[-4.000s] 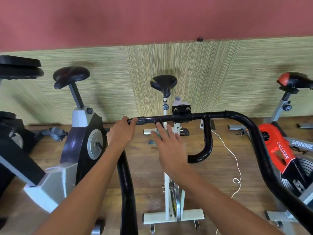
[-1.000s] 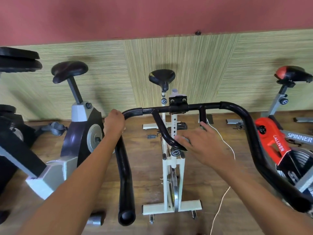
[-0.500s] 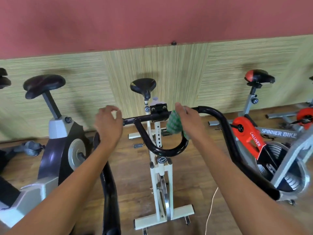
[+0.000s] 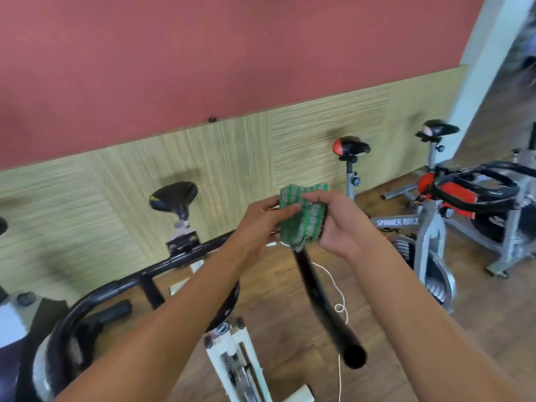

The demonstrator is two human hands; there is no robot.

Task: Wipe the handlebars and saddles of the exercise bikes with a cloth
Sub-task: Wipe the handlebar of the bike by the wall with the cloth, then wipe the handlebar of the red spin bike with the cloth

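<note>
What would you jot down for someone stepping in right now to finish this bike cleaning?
Left hand: pinches the green cloth at its left edge.
Right hand: grips the same cloth from the right; it is bunched between both hands, off the bike.
The black handlebar of the white bike lies just below the hands; its black saddle is behind.
Done: cannot tell from this view.
Left: probably that saddle, then the red-tipped saddle and the red-padded handlebar further right.
</note>
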